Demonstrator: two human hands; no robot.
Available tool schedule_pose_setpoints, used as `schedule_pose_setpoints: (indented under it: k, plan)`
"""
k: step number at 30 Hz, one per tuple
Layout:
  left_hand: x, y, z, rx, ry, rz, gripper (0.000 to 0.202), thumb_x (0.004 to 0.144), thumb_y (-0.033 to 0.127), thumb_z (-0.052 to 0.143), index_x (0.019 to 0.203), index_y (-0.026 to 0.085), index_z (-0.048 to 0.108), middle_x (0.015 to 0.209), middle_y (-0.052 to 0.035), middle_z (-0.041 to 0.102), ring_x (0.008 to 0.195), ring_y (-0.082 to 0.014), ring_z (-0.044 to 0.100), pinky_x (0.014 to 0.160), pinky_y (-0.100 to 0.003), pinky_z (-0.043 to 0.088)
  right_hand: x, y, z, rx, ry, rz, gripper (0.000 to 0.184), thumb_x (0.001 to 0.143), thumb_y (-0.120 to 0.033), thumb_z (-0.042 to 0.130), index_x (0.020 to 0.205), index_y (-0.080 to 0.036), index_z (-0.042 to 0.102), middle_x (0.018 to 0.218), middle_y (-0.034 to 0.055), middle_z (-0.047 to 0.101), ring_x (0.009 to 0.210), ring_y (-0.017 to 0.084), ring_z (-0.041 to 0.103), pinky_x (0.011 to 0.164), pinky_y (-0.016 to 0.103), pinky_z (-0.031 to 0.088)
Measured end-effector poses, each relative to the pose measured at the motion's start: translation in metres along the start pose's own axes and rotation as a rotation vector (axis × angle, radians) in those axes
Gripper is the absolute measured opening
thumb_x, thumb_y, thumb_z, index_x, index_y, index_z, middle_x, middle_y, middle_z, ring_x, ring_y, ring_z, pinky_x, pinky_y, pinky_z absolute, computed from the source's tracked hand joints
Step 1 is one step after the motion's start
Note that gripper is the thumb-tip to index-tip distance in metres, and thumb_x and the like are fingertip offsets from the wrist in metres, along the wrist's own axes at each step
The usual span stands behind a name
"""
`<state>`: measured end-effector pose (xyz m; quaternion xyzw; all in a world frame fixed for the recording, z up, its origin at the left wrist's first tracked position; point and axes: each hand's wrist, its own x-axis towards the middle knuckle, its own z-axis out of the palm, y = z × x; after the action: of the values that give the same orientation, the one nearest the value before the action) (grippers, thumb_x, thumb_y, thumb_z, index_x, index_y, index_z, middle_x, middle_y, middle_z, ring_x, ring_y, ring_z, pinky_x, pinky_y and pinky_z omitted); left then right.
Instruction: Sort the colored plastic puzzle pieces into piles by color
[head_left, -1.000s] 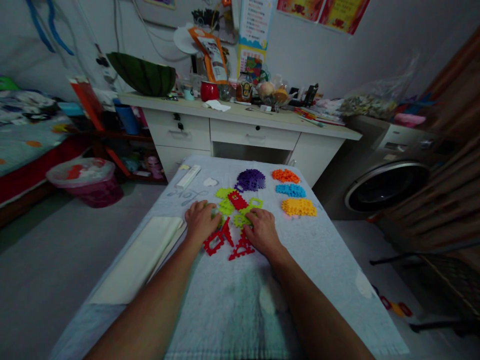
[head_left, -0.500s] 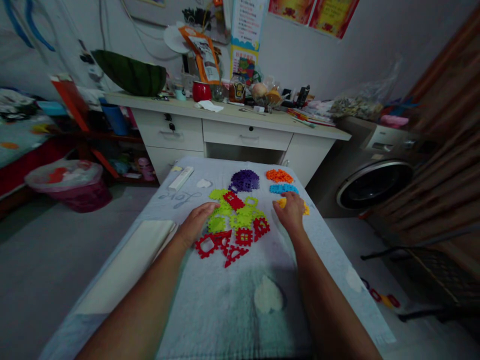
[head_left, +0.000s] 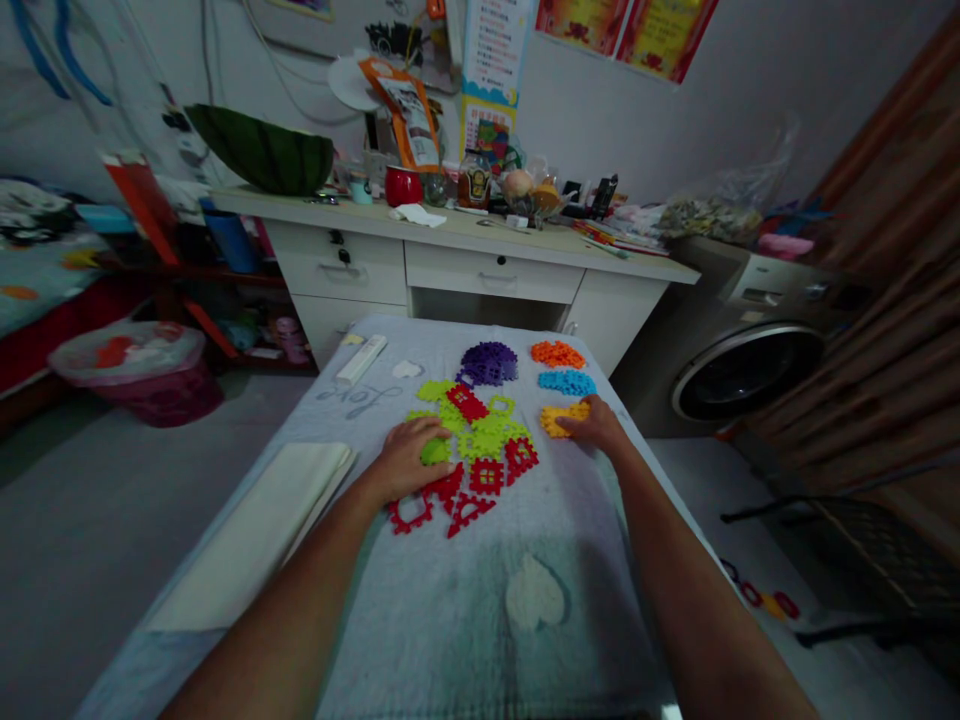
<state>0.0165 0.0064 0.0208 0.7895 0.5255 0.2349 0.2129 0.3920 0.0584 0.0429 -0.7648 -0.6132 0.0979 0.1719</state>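
yellow pile (head_left: 554, 421) right of centre; right hand (head_left: 600, 426) curls round its right end, perhaps steadying it; whether fingers clamp, cannot tell. left hand (head_left: 411, 462), thumb apart from fingers, over green pieces (head_left: 486, 440), centre. blue pile (head_left: 567, 382) above yellow, seemingly colour-grouped.

Dim, cool-toned room in wide-angle view.
Shadow (head_left: 589, 620) darkens the near worktop (head_left: 566, 510); the washer (head_left: 720, 325) door has a pale glint. The bed (head_left: 45, 275) and curtain (head_left: 885, 290), toward the edges, look stretched and blurred; the central pieces (head_left: 487, 467) are sharper.
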Motion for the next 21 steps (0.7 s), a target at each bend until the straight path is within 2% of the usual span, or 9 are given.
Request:
schedule_pose_setpoints:
  k: [3,6,9,14,18,21]
  plan:
    - [0.000,0.000,0.003,0.026,0.031,0.004,0.044,0.073,0.048,0.066,0.111,0.026,0.067,0.135,-0.0090,0.057,0.129,-0.0315,0.048,0.110,-0.052,0.032,-0.014,-0.011,-0.005,0.057,0.004,-0.032,0.077,0.067,-0.053,0.076,0.127,-0.013,0.050,0.119,0.0156,0.060,0.105,0.026,0.060,0.086,0.035,0.047]
    - [0.000,0.000,0.005,0.047,0.058,0.002,0.042,0.073,0.048,0.065,0.109,0.027,0.067,0.132,-0.0077,0.059,0.126,-0.0313,0.049,0.108,-0.052,0.032,-0.024,-0.018,-0.009,0.102,-0.004,-0.148,0.072,0.069,-0.047,0.075,0.129,-0.016,0.048,0.119,0.0112,0.059,0.105,0.023,0.059,0.089,0.034,0.046]
    - [0.001,-0.001,0.006,0.053,0.069,0.007,0.039,0.074,0.047,0.065,0.108,0.027,0.067,0.130,-0.0066,0.060,0.125,-0.0305,0.051,0.108,-0.051,0.033,-0.030,-0.024,-0.007,0.052,-0.024,-0.236,0.066,0.070,-0.042,0.074,0.126,-0.016,0.051,0.119,0.0120,0.058,0.107,0.024,0.057,0.092,0.035,0.044]
    - [0.001,-0.002,0.007,0.080,0.074,0.003,0.037,0.076,0.044,0.064,0.109,0.027,0.067,0.131,-0.0056,0.059,0.125,-0.0297,0.051,0.107,-0.050,0.034,-0.038,-0.034,0.005,-0.092,-0.108,-0.274,0.062,0.074,-0.039,0.069,0.128,-0.014,0.051,0.117,0.0151,0.061,0.102,0.027,0.058,0.090,0.037,0.043]
    - [0.002,0.000,0.006,0.085,0.070,-0.005,0.036,0.076,0.041,0.064,0.109,0.026,0.067,0.130,-0.0060,0.060,0.124,-0.0298,0.051,0.107,-0.051,0.034,-0.043,-0.037,0.005,-0.117,-0.047,-0.299,0.058,0.074,-0.038,0.068,0.124,-0.014,0.053,0.114,0.0149,0.062,0.101,0.028,0.057,0.089,0.038,0.042]
    - [0.002,0.002,0.005,0.070,0.086,-0.010,0.034,0.075,0.039,0.064,0.107,0.025,0.067,0.129,-0.0064,0.061,0.124,-0.0298,0.052,0.107,-0.051,0.035,-0.048,-0.040,-0.002,-0.040,-0.001,-0.296,0.054,0.072,-0.037,0.069,0.119,-0.016,0.054,0.109,0.0118,0.063,0.094,0.026,0.057,0.083,0.037,0.043]
